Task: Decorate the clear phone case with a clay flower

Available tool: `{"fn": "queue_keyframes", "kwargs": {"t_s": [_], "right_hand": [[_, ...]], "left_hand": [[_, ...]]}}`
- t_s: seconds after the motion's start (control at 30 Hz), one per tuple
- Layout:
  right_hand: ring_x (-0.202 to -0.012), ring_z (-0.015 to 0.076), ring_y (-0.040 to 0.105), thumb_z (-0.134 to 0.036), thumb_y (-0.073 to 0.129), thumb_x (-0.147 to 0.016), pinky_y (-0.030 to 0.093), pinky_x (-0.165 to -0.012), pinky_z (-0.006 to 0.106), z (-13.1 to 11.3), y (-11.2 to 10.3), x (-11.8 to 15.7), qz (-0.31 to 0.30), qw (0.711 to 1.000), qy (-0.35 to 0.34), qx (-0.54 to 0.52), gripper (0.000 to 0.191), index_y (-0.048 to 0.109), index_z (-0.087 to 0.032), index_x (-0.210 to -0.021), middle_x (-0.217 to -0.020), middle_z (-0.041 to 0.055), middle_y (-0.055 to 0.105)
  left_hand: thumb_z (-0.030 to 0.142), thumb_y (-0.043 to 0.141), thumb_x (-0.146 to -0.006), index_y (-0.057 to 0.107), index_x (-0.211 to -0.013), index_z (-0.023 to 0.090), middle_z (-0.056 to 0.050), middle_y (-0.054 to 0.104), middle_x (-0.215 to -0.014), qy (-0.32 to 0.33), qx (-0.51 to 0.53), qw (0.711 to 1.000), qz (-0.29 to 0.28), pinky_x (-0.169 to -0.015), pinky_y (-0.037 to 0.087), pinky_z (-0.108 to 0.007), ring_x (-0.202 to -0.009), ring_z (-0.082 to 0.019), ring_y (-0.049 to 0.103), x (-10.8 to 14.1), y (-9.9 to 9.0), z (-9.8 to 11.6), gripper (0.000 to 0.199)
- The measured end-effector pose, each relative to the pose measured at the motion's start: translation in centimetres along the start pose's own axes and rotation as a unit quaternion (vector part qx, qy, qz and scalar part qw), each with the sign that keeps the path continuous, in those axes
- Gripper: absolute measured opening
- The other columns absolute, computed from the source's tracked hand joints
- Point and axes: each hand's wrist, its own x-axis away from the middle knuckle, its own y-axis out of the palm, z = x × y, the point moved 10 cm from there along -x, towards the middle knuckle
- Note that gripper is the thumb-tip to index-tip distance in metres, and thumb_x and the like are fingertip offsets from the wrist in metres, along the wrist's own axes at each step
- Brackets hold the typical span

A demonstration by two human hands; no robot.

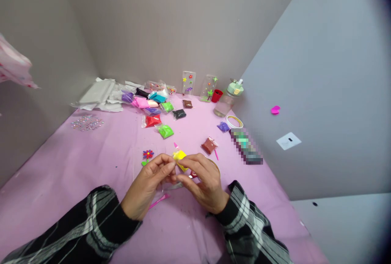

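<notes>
My left hand (154,176) is closed, thumb and fingertips pressed together on something too small to make out. Close against it on the right, my right hand (203,178) has its thumb and fingers apart, with the fingertips near the left fingertips. Just behind the hands lies a yellow clay packet (181,159), partly covered by the right fingers. A clay flower (148,155) with red and purple petals and green leaves lies beyond the left hand. Below the hands a pink tool (159,201) rests on the pink cloth (183,231).
Red (152,121), green (165,131) and brown packets (209,145) lie farther back. Decorated clear cases (188,83) lean on the wall beside a red cup (217,95) and a bottle (224,103). A tape roll (234,122) and a pixelated phone-like object (247,146) are at right.
</notes>
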Motion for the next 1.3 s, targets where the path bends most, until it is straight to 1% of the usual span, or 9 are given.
{"fn": "queue_keyframes", "kwargs": {"t_s": [0.17,0.33,0.43,0.57,0.77,0.9,1.1,1.17,1.3], "right_hand": [[-0.09,0.0225,0.068,-0.027,0.066,-0.093,0.059,-0.078,0.038,0.2,0.05,0.09,0.001,1.0,0.002,-0.009,0.024,0.066,-0.016,-0.115,-0.099,0.0112,0.071],[-0.088,0.0221,0.068,-0.03,0.065,-0.094,0.059,-0.076,0.037,0.09,-0.01,0.04,0.001,1.0,0.002,0.0,0.023,0.067,-0.017,-0.114,-0.097,0.011,0.072],[-0.088,0.022,0.068,-0.03,0.064,-0.095,0.059,-0.076,0.037,0.05,-0.02,-0.08,0.001,1.0,0.006,0.002,0.022,0.067,-0.017,-0.113,-0.097,0.0107,0.072],[-0.087,0.0212,0.068,-0.027,0.064,-0.095,0.059,-0.076,0.037,-0.16,-0.21,-0.25,0.011,1.0,0.003,-0.005,0.02,0.066,-0.018,-0.113,-0.095,0.0095,0.073],[-0.088,0.0229,0.068,-0.027,0.065,-0.095,0.059,-0.075,0.038,-0.17,-0.25,-0.19,0.011,1.0,-0.003,-0.002,0.021,0.066,-0.017,-0.112,-0.096,0.0114,0.072],[-0.088,0.0229,0.068,-0.028,0.063,-0.096,0.058,-0.075,0.038,-0.02,-0.25,-0.07,0.009,1.0,-0.004,-0.009,0.022,0.065,-0.017,-0.115,-0.097,0.0115,0.071],[-0.09,0.023,0.068,-0.026,0.064,-0.095,0.058,-0.076,0.037,-0.06,-0.35,0.06,0.012,1.0,-0.009,-0.005,0.021,0.066,-0.016,-0.113,-0.098,0.0121,0.071],[-0.09,0.0231,0.068,-0.026,0.064,-0.095,0.058,-0.077,0.038,-0.1,-0.37,0.04,0.012,1.0,-0.011,-0.006,0.021,0.066,-0.016,-0.113,-0.098,0.0122,0.071],[-0.088,0.0228,0.068,-0.028,0.062,-0.096,0.058,-0.075,0.038,-0.15,-0.37,-0.11,0.012,1.0,-0.009,-0.007,0.022,0.066,-0.016,-0.114,-0.096,0.012,0.071]], "left_hand": [[0.049,0.068,-0.088,0.059,-0.069,0.017,0.004,0.054,-0.059,-0.007,-0.007,1.0,-0.015,-0.056,0.042,-0.022,-0.054,-0.01,0.046,-0.01,0.2,-0.28,0.038],[0.034,0.076,-0.084,0.064,-0.085,0.019,0.004,0.062,-0.073,0.001,0.0,1.0,-0.009,-0.069,0.049,-0.023,-0.067,-0.01,0.057,0.07,0.21,0.0,0.019],[0.032,0.078,-0.082,0.064,-0.091,0.02,0.002,0.067,-0.081,0.004,0.009,1.0,0.003,-0.074,0.052,-0.025,-0.076,-0.013,0.063,0.12,0.09,0.19,0.02],[0.034,0.077,-0.083,0.059,-0.091,0.021,0.0,0.072,-0.088,-0.004,0.024,1.0,0.005,-0.077,0.054,-0.03,-0.075,-0.014,0.066,0.1,0.07,0.13,0.023],[0.035,0.082,-0.077,0.068,-0.094,0.02,0.002,0.07,-0.077,0.01,0.014,1.0,0.019,-0.073,0.053,-0.025,-0.072,-0.013,0.065,0.02,-0.38,0.33,0.027],[0.036,0.085,-0.074,0.069,-0.083,0.018,0.002,0.068,-0.072,0.015,0.006,1.0,0.014,-0.07,0.052,-0.025,-0.067,-0.012,0.063,0.05,-0.53,0.27,0.025],[0.047,0.077,-0.081,0.065,-0.07,0.017,0.004,0.057,-0.057,0.025,-0.002,1.0,0.012,-0.056,0.043,-0.019,-0.054,-0.008,0.051,0.12,-0.46,0.54,0.034],[0.048,0.074,-0.083,0.066,-0.071,0.017,0.004,0.057,-0.058,0.022,-0.003,1.0,0.008,-0.055,0.043,-0.019,-0.054,-0.008,0.051,0.09,-0.28,0.49,0.035],[0.039,0.078,-0.082,0.07,-0.085,0.018,0.003,0.065,-0.071,0.011,0.002,1.0,0.0,-0.063,0.048,-0.021,-0.062,-0.009,0.058,0.02,-0.1,0.17,0.022]]}}
